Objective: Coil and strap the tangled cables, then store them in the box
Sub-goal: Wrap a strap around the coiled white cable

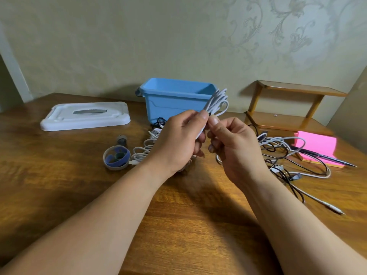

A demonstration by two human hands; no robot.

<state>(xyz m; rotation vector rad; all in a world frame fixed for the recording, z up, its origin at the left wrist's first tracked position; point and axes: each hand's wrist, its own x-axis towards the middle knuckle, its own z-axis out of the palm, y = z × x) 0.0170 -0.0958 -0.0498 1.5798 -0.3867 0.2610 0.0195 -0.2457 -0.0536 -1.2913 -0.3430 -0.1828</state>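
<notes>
Bare table (pixel 59 185) front and centre; tangle (pixel 278 155) right, roll (pixel 116 157) and loose cable (pixel 143 149) left, box (pixel 168 104) behind, lid (pixel 85 116) far left.

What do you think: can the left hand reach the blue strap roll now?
Probably yes: the strap roll lies just left of the left hand, only loose cable between. But that hand grips the white cable coil and must release first.

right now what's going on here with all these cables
A person holds a coiled white cable bundle above the brown wooden table: the left hand grips it and the right hand pinches at its middle, where a dark strap seems to sit. The open blue plastic box stands behind, its white lid off to the left. A tangle of black and white cables lies loose at the right, and a roll of purple strap tape lies at the left.
</notes>
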